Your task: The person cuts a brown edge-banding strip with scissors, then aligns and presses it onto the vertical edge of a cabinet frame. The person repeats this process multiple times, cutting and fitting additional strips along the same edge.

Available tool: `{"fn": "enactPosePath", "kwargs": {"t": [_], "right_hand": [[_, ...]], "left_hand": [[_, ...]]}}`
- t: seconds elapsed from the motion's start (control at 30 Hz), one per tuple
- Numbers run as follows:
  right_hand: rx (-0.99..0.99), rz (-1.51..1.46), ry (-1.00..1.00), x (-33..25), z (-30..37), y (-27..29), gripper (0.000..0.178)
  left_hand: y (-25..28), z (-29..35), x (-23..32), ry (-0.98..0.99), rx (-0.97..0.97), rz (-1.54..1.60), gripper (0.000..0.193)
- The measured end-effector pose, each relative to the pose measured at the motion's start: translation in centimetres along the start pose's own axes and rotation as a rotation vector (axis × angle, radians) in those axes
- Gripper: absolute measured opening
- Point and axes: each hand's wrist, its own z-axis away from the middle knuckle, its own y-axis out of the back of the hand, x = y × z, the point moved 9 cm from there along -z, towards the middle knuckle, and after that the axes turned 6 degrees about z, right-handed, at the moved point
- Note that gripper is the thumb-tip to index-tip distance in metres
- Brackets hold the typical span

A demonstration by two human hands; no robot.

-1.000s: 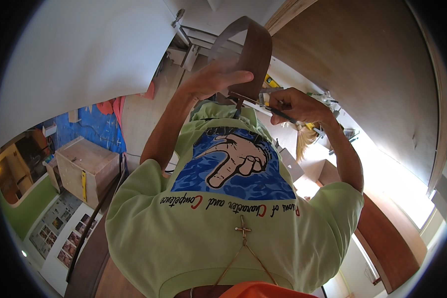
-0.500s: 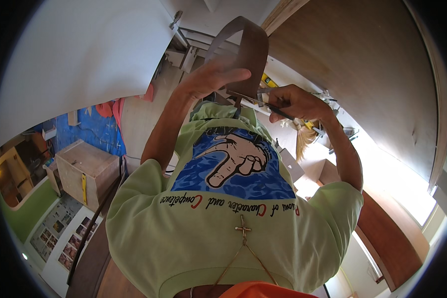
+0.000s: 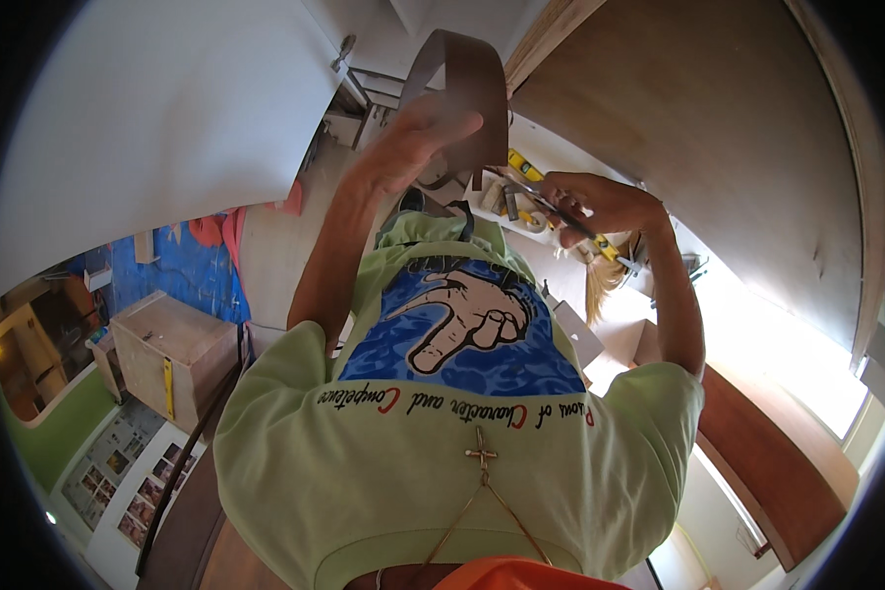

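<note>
My left hand (image 3: 403, 146) is closed round a broad, brown, flexible strip (image 3: 484, 93) that curls up in a loop. Its thumb lies across the strip and its fingers are hidden behind. A narrow tab hangs from the strip's lower end, just above my shirt. To the right, my right hand (image 3: 608, 203) grips a pair of scissors (image 3: 568, 218), their blades pointing left toward that lower end. The blades stand a little apart from the strip. Whether they are spread is blurred.
A large white panel (image 3: 167, 118) rises at left and a big brown wooden panel (image 3: 698, 128) at right. Beyond my hands, a yellow spirit level (image 3: 524, 164) lies among tools on a shelf. A straw-coloured brush (image 3: 603, 285) and a wooden box (image 3: 182, 344) are nearer.
The scissors have drawn back to the right and off the strip's lower end, which they crossed before. My left hand and the strip have shifted slightly up and left.
</note>
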Motion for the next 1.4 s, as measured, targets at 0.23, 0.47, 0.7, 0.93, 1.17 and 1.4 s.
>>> {"fn": "enactPosePath", "kwargs": {"t": [0.23,0.47,0.7,0.93,1.17,1.4], "right_hand": [[0.796,-0.75,0.454,-1.7,-1.1,1.9,0.048],[0.948,-0.959,0.536,-3.1,-3.0,1.6,0.041],[0.933,-1.045,0.552,-2.8,-3.6,1.2,0.037],[0.924,-1.077,0.519,-2.6,-5.3,0.1,0.037],[0.917,-0.589,0.326,-0.9,-2.5,0.6,0.055],[0.454,-0.409,0.202,1.8,-1.3,-3.2,0.04]], "left_hand": [[0.9,0.4,0.3,-0.08,0.126,0.05,0.047],[-0.2,0.4,1.4,-0.133,0.08,0.093,0.048],[-0.5,0.5,1.2,-0.18,0.096,0.24,0.045],[-1.0,0.5,1.0,-0.22,0.042,0.382,0.048],[-0.2,0.5,2.5,-0.275,0.1,0.279,0.049],[0.5,0.6,2.9,-0.339,0.074,0.313,0.049]]}}
